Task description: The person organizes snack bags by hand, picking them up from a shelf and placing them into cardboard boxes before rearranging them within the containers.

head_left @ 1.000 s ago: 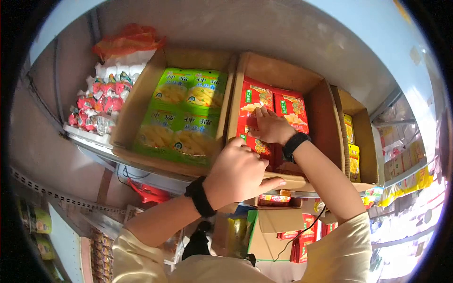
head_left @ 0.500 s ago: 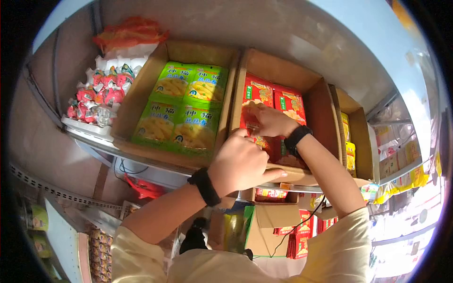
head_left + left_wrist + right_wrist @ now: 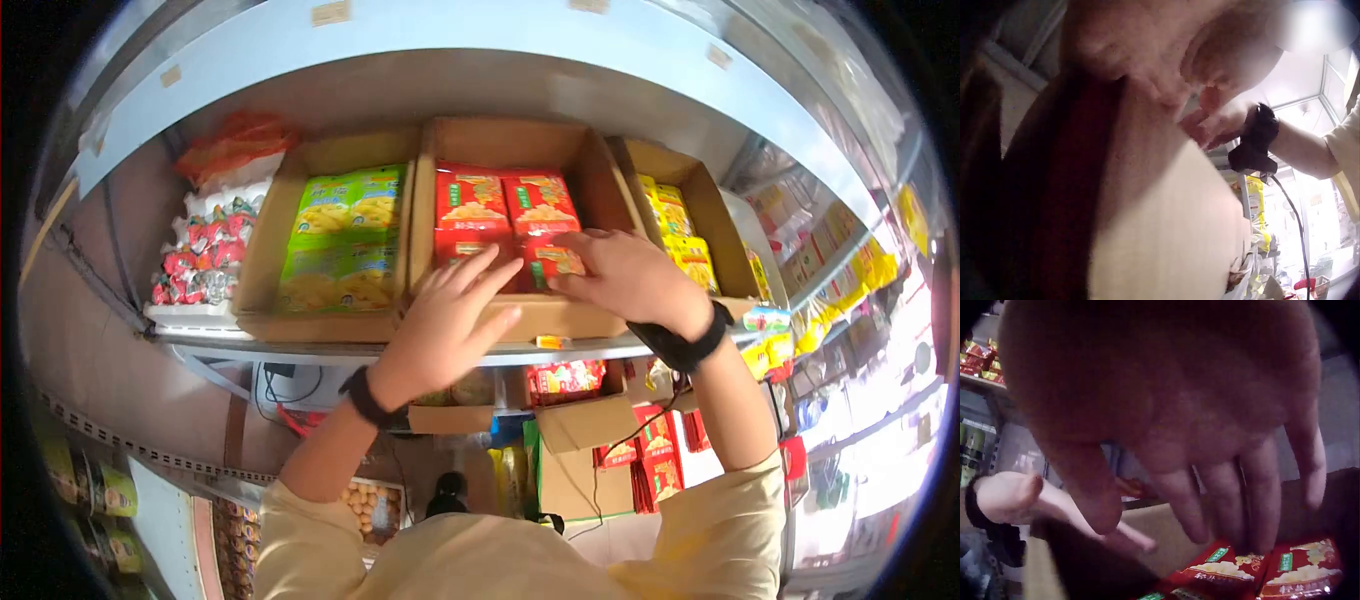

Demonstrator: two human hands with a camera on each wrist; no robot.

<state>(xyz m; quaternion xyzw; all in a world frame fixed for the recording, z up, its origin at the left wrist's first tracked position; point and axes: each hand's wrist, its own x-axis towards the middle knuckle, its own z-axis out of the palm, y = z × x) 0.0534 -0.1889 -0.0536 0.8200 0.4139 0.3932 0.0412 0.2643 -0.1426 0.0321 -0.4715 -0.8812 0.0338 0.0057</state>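
Observation:
Red snack packets (image 3: 470, 200) lie in two columns inside a cardboard box (image 3: 520, 312) on the shelf. Over the front right packet (image 3: 550, 260), my right hand (image 3: 645, 280) reaches in with its fingers pointing down. The right wrist view shows these fingers (image 3: 1263, 494) fairly straight and holding nothing, just above the red packets (image 3: 1304, 569). At the box's front left corner, my left hand (image 3: 445, 325) is spread, its fingertips overlapping the front left packet in the head view. Most of the left wrist view is filled by that hand and the pale cardboard wall (image 3: 1166, 231).
Left of the box stands another box of green packets (image 3: 345, 215), then a white tray (image 3: 200, 318) of small red-wrapped items. A box of yellow packets (image 3: 690, 255) adjoins on the right. Below the metal shelf edge (image 3: 640, 350) hang cables and sit more red packets (image 3: 660, 470).
The head view has shifted so the boxes sit further left. My left hand has uncurled from the box's front edge and spread. My right hand has moved from the left packets to the right ones.

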